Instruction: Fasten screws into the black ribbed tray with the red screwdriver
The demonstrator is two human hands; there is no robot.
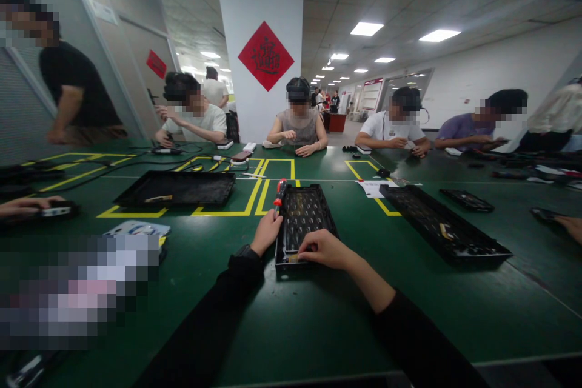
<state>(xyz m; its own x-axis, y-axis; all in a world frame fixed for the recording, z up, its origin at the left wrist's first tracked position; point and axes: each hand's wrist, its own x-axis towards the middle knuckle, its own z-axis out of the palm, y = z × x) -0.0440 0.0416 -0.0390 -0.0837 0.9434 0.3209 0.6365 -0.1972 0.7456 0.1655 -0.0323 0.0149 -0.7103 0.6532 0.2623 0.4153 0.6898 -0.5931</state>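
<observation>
A black rectangular tray (pixel 307 212) with rows of small metallic pieces lies on the green table in front of me. At its left edge, my left hand (pixel 267 231) is closed round the lower end of a red and black screwdriver (pixel 280 193), which points up and away. My right hand (pixel 322 248) is over the tray's near end, fingers pinched together beside a small yellowish piece (pixel 293 258). Whatever is between those fingertips is too small to make out.
Other black trays lie left (pixel 182 189) and right (pixel 443 221) on the green table (pixel 345 327). A white paper (pixel 373 188) is beyond my tray. Several people sit across the table; other people's hands show at both sides. Cables run at the far left.
</observation>
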